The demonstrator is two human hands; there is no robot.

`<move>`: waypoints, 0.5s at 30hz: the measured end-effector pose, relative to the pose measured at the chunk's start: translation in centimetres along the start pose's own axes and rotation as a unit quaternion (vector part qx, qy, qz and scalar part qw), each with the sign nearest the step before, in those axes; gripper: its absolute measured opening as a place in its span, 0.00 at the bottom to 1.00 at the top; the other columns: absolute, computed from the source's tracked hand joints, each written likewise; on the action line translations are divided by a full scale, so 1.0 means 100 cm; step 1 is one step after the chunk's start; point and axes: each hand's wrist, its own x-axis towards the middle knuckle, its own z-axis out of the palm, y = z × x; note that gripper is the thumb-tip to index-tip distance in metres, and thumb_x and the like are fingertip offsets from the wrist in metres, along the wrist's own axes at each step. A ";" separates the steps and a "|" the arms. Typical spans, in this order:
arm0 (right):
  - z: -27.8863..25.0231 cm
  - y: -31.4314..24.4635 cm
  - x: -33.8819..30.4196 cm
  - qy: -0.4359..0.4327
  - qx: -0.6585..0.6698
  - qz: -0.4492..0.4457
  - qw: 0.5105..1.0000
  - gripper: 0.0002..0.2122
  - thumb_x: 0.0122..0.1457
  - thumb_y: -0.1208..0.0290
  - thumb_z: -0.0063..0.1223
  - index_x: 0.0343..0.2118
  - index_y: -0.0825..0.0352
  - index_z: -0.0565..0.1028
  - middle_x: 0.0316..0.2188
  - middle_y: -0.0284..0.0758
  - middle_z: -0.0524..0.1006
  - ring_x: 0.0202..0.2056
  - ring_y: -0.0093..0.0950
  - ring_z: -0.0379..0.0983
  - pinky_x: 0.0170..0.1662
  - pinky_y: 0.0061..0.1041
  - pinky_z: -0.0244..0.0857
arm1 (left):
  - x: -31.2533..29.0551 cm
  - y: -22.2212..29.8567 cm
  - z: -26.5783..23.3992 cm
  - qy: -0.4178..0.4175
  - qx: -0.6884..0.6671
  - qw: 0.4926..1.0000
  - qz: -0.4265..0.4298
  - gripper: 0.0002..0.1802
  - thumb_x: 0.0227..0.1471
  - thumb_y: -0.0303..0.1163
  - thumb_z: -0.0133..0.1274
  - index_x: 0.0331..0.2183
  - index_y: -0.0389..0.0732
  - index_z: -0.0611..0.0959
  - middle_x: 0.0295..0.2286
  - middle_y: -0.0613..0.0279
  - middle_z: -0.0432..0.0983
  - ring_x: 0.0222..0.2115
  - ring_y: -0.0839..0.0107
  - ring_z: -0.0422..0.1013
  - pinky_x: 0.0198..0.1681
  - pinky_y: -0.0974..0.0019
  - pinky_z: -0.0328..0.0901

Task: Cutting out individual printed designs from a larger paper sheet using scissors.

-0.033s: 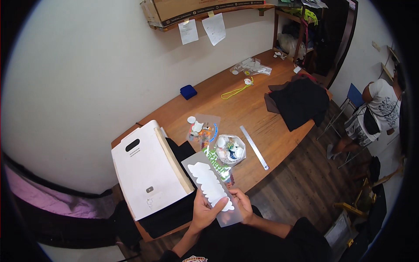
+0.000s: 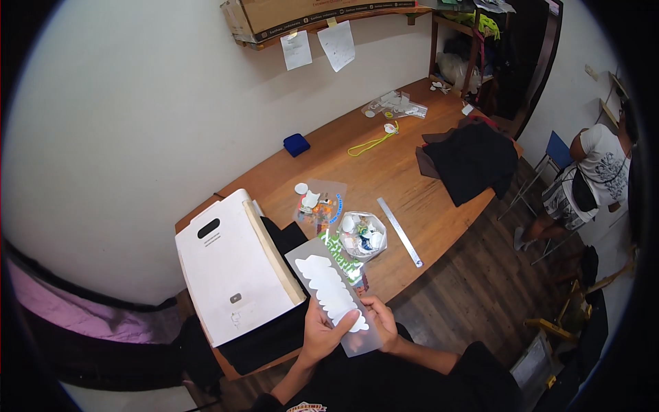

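A translucent film sheet (image 2: 353,343) with a long white scalloped-edged print on its face is held up over the table's near edge. My left hand (image 2: 328,333) grips its lower left side, the thumb pressed flat on the white print. On the right edge my right hand (image 2: 382,323) closes around the film with its fingers curled. Just beyond the sheet lies a clear film with green-and-white lettering (image 2: 349,266), partly covered by it. Beside that stands a white many-sided container (image 2: 381,246) holding crumpled scraps.
A white heat-press-like machine (image 2: 237,271) sits at left with black cloth under it. A steel ruler (image 2: 399,232), printed films (image 2: 331,189), a blue folded cloth (image 2: 296,145), a yellow-green cord (image 2: 371,146) and dark garments (image 2: 470,161) lie on the wooden table. A person (image 2: 604,165) sits at far right.
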 end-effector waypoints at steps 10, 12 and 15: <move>0.001 0.004 0.003 0.021 0.022 -0.011 0.999 0.14 0.62 0.71 0.33 0.46 0.74 0.61 0.34 0.36 0.71 0.33 0.17 0.66 0.37 0.17 0.61 | -0.001 -0.001 -0.001 -0.001 -0.006 1.000 -0.014 0.27 0.46 0.19 0.53 0.47 0.32 0.60 0.36 0.57 0.70 0.33 0.74 0.71 0.35 0.73 0.68; 0.000 0.006 0.003 0.021 0.015 -0.015 1.000 0.14 0.62 0.71 0.33 0.46 0.74 0.61 0.34 0.35 0.71 0.33 0.17 0.66 0.37 0.17 0.61 | -0.001 0.000 0.001 -0.002 -0.001 1.000 -0.017 0.27 0.46 0.19 0.53 0.47 0.32 0.60 0.36 0.57 0.70 0.33 0.74 0.71 0.35 0.72 0.68; 0.001 0.002 0.006 0.025 0.006 -0.020 0.999 0.14 0.62 0.70 0.34 0.46 0.74 0.61 0.33 0.35 0.71 0.33 0.17 0.66 0.37 0.17 0.61 | -0.001 0.003 0.003 -0.002 -0.010 0.999 -0.033 0.27 0.46 0.19 0.53 0.47 0.32 0.60 0.37 0.56 0.69 0.34 0.73 0.71 0.35 0.72 0.68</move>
